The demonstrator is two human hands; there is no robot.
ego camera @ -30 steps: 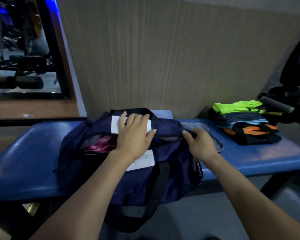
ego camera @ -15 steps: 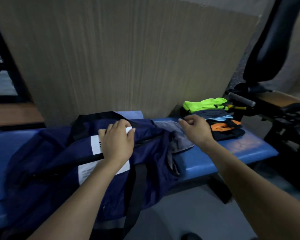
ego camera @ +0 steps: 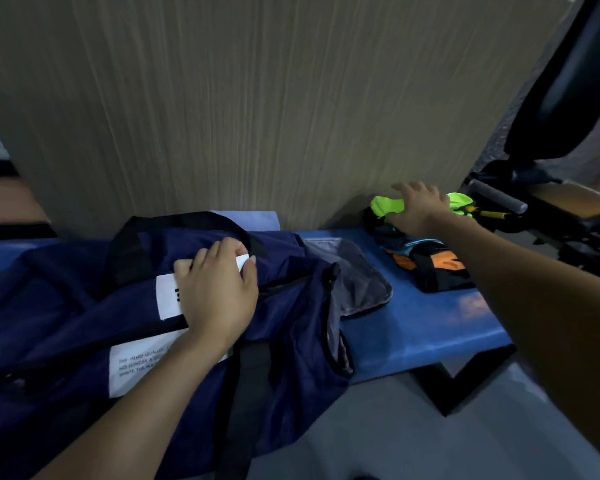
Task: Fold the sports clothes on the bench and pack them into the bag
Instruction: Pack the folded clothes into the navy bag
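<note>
A navy duffel bag [ego camera: 66,327] with black straps and white labels lies on the blue bench [ego camera: 430,320]. My left hand [ego camera: 219,292] rests on top of the bag, fingers bent over its upper edge by a white label. At the bench's right end sits a stack of folded sports clothes [ego camera: 426,261]: a neon green piece [ego camera: 387,204] on top, dark and orange pieces beneath. My right hand [ego camera: 418,206] lies over the neon green piece with fingers spread. A grey flap [ego camera: 357,275] of the bag lies between bag and stack.
A beige wood-grain wall [ego camera: 257,98] stands right behind the bench. A black padded gym machine [ego camera: 561,98] with a grey roller bar [ego camera: 496,195] stands at the right, close to the clothes stack. Grey floor [ego camera: 413,434] lies below the bench's front edge.
My right hand left the bag's end flap and moved right onto the clothes stack. The view swung right. My left hand stayed on the bag.
</note>
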